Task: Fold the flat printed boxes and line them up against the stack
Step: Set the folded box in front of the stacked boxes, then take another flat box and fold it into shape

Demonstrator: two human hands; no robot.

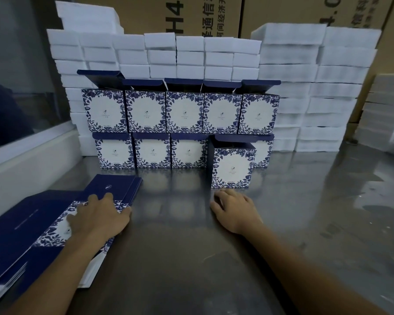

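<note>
1. Hands are both lying low on the grey reflective metal table [282,201], well apart from each other.
2. The left hand [98,217] is pressing down on the pile of flat dark-blue cardboard boxes with blue-and-white floral print [32,237], its fingers spread and fairly straight over the top sheet, the thumb reaching to the pile's right edge.
3. The right hand [234,210] is resting on the bare table, fingers loosely curled and holding nothing.
4. Just beyond the right hand, one folded floral-print box with its dark-blue lid flap standing open [231,164] is sitting alone, slightly in front of the others.
5. Farther beyond both hands, two rows of folded floral-print boxes [182,112] are standing stacked, upper row on lower, lids open.
6. Behind those rows, stacks of white foam blocks [287,87] are rising, with brown printed cartons [214,17] behind them.
</note>
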